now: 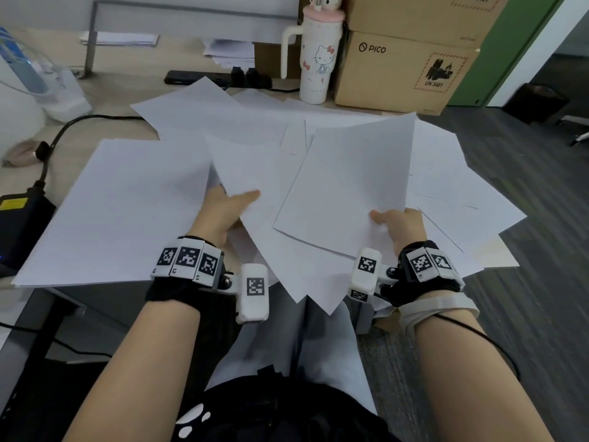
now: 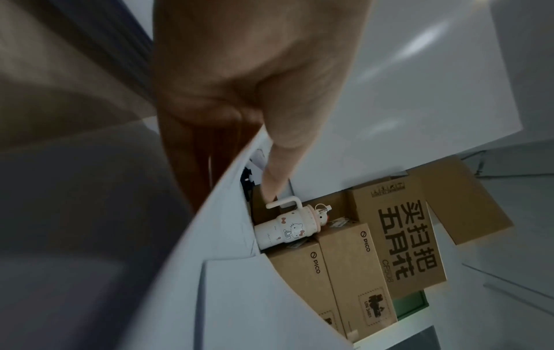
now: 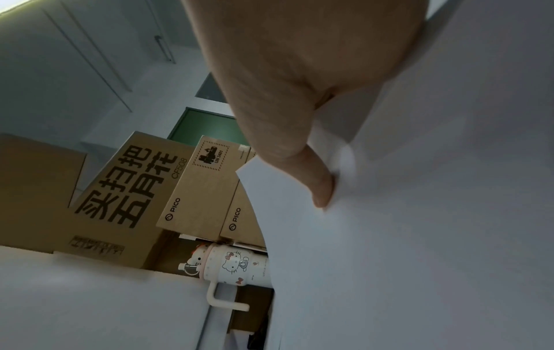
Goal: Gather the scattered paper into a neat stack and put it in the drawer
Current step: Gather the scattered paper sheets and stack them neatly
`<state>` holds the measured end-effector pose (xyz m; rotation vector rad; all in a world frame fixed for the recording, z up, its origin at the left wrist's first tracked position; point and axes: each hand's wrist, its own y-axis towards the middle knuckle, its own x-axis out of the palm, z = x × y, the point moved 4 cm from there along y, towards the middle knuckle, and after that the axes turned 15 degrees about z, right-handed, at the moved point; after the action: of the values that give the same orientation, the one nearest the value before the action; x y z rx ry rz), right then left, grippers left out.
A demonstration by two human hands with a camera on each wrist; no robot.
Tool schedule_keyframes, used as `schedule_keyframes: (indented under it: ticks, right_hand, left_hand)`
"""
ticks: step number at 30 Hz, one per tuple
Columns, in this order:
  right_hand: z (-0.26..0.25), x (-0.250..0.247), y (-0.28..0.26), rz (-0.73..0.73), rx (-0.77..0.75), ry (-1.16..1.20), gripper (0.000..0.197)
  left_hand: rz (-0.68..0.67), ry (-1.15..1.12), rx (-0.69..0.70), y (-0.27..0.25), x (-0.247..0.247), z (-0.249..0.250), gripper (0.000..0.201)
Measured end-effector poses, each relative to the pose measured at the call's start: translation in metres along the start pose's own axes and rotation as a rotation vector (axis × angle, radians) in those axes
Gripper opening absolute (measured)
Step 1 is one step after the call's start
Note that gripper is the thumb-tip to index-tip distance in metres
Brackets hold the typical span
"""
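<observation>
Two hands each pinch a white sheet by its near edge, left hand [image 1: 223, 212] and right hand [image 1: 400, 226], lifting them off the scattered paper [image 1: 127, 202] covering the tabletop [image 1: 105, 126] (likely to stack; no drawer visible)

A pale wood tabletop [image 1: 108, 129] fills the upper left and centre of the frame; loose white sheets [image 1: 134, 199] fan across it, overhanging its near edge; a black power strip [image 1: 204, 78] lies toward the top; a cartoon-cat tumbler [image 1: 318, 59] stands at upper centre, beside stacked cardboard boxes [image 1: 401, 71] at upper right; a black cable [image 1: 63, 129] runs at left.
</observation>
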<state>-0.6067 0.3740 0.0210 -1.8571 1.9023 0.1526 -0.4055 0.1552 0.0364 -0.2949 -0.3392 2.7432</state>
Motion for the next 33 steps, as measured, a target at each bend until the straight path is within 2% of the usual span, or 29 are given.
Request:
schedule_keyframes:
  ticks: [2,4,9,12,16,20,23,27,29,31,33]
  right_hand:
    - [0.0,0.001,0.001,0.009,-0.001,-0.022,0.031]
    - [0.0,0.001,0.001,0.016,0.002,-0.03,0.031]
    - [0.003,-0.002,0.0,-0.003,0.011,-0.01,0.033]
    - [0.004,-0.005,-0.001,-0.028,0.032,0.026,0.036]
    - [0.004,-0.01,0.0,-0.046,0.046,0.047,0.036]
    - [0.006,-0.007,0.001,-0.019,0.013,0.007,0.036]
    - [0.005,-0.005,0.001,-0.027,-0.008,-0.014,0.036]
    - [0.006,-0.005,0.001,-0.068,-0.035,-0.032,0.03]
    - [0.005,-0.004,-0.001,-0.104,-0.035,-0.035,0.021]
    - [0.003,-0.003,-0.003,-0.141,-0.05,-0.067,0.014]
    - [0.001,-0.003,-0.002,-0.141,-0.082,-0.12,0.02]
  left_hand:
    - [-0.103,0.182,-0.035,-0.005,0.005,-0.01,0.03]
    - [-0.093,0.238,-0.035,-0.007,0.004,-0.013,0.034]
    - [0.026,0.101,0.117,-0.011,0.0,0.008,0.017]
    - [0.14,0.064,0.197,-0.008,-0.005,0.013,0.017]
    - [0.375,-0.04,0.306,-0.007,-0.021,0.021,0.015]
    - [0.514,-0.117,0.414,-0.007,-0.036,0.036,0.025]
    - [0.571,-0.163,0.491,-0.012,-0.045,0.052,0.012]
    - [0.638,-0.22,0.636,-0.026,-0.054,0.081,0.019]
    - [0.667,-0.238,0.695,-0.032,-0.058,0.094,0.018]
    - [0.667,-0.265,0.731,-0.036,-0.06,0.105,0.015]
    - [0.635,-0.315,0.759,-0.039,-0.06,0.114,0.015]
